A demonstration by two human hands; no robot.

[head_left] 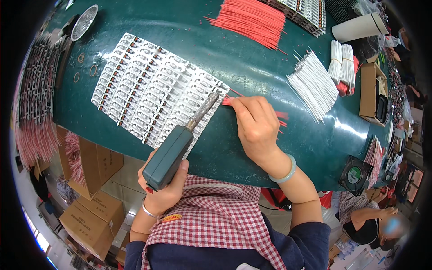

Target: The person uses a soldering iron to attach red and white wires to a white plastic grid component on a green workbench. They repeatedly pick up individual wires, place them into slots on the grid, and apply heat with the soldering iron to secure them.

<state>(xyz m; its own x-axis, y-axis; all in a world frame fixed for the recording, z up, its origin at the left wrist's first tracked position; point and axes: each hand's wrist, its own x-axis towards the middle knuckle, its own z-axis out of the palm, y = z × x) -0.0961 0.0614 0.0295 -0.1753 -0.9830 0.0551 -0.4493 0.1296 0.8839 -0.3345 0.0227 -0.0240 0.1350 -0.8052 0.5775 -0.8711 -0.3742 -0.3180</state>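
Observation:
My left hand [164, 191] grips a soldering iron [173, 150] by its dark green handle; its metal tip reaches the right edge of a panel of small white circuit boards [148, 87] lying on the dark green table [252, 148]. My right hand [256, 123] pinches short red wires [227, 101] right beside the iron's tip, with a few more red wires showing under the hand. A pale green bangle sits on my right wrist.
A fan of red wires [249, 20] lies at the back, and bundles of white wires [315, 85] at the right. A metal dish [84, 21] sits far left, a small black fan [355, 174] at the table's right edge. Cardboard boxes [92, 211] stand below; another person [369, 222] sits lower right.

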